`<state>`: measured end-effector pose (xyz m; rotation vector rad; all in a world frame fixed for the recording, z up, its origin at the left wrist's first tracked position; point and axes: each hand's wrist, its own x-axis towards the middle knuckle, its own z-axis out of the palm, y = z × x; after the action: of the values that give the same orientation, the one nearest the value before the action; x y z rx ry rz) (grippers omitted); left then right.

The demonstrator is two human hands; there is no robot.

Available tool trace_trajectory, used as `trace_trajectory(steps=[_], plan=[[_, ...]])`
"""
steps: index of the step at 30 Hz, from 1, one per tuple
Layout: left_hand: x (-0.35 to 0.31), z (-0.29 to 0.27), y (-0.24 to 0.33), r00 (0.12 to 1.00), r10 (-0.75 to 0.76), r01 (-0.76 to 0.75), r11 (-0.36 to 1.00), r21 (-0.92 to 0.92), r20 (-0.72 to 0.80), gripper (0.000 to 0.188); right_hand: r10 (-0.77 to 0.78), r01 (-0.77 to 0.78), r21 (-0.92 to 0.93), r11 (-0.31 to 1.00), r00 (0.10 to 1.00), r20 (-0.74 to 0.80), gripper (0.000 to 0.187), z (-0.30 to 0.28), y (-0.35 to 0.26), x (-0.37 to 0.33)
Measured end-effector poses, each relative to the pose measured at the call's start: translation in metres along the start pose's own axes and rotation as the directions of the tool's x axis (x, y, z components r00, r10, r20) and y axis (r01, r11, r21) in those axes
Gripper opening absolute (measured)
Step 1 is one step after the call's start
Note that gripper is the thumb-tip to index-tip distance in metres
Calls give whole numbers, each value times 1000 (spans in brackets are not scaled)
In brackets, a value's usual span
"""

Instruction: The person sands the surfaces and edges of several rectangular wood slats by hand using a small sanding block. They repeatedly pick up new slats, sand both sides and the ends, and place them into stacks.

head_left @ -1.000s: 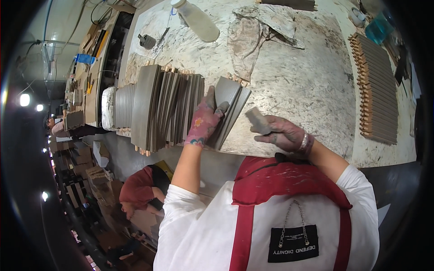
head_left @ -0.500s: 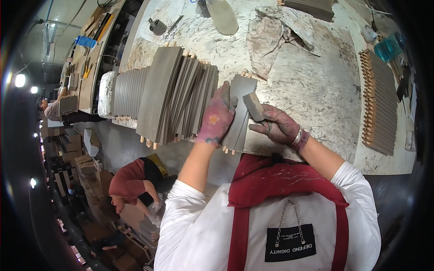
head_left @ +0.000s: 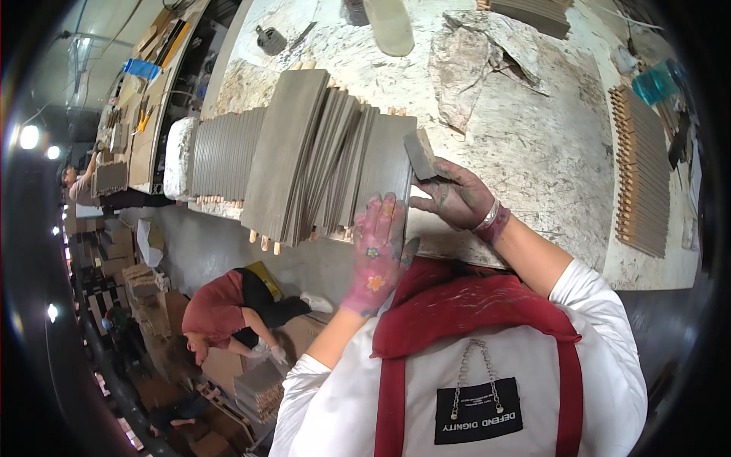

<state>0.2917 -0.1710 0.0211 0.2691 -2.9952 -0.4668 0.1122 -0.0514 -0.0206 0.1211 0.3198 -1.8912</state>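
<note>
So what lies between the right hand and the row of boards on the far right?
Just stained tabletop, in the head view, from the right hand over to the boards.

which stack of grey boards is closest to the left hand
The left stack: its right end shows partly behind the left hand. The right stack and the far-edge stack lie well apart from that hand.

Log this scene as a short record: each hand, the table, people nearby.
Left hand: open, over the near end of a grey panel
Right hand: gripping a grey block at the panel's right edge
Table, left: packed row of panels
Table, far side: stained cloth, pale bottle
Table, right: second row of panels
People: one in red, bent low at lower left; another farther back
</note>
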Motion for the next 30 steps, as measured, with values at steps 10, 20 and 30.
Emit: trace_trajectory(steps=[10,20,30], plan=[[69,-32,44,961,255,-276,909,-313,-105,34,-286,288,-21,958,941,-181,40,-29,-45,-81],[164,88,223,610,635,77,547,-833,474,78,-918,825,-456,335,395,40,52,-99,-84,-365],[154,170,384,702,700,-635,533,-560,-131,85,-938,911,-397,112,-36,-345,34,-182,-193,-575]])
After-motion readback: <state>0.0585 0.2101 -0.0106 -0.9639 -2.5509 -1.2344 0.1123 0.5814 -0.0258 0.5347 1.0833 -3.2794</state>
